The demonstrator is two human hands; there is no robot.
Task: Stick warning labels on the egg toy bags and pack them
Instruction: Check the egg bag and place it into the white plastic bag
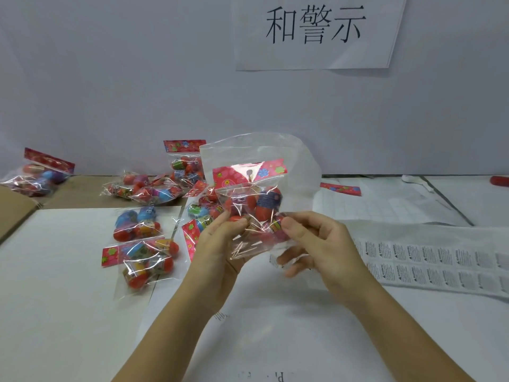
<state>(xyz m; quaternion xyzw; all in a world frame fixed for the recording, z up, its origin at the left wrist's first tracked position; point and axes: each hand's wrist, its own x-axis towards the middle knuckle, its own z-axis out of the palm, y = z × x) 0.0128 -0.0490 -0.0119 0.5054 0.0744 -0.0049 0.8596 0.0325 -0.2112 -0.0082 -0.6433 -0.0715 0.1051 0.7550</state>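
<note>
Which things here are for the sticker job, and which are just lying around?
Job: held clear plastic bag of coloured egg toys; other egg toy bags; white sheet of warning labels.
Lying about: small red object at right edge; white paper wall sign.

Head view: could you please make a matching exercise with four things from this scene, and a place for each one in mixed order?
Things:
1. paper sign
2. warning label sheet
3. held egg toy bag
4. cardboard

Places:
a. lying flat, to the right of the right hand
b. pinched between the left hand and the right hand
c. far left, under other egg toy bags
d. on the wall

Pairs: 1-d, 2-a, 3-b, 4-c.
</note>
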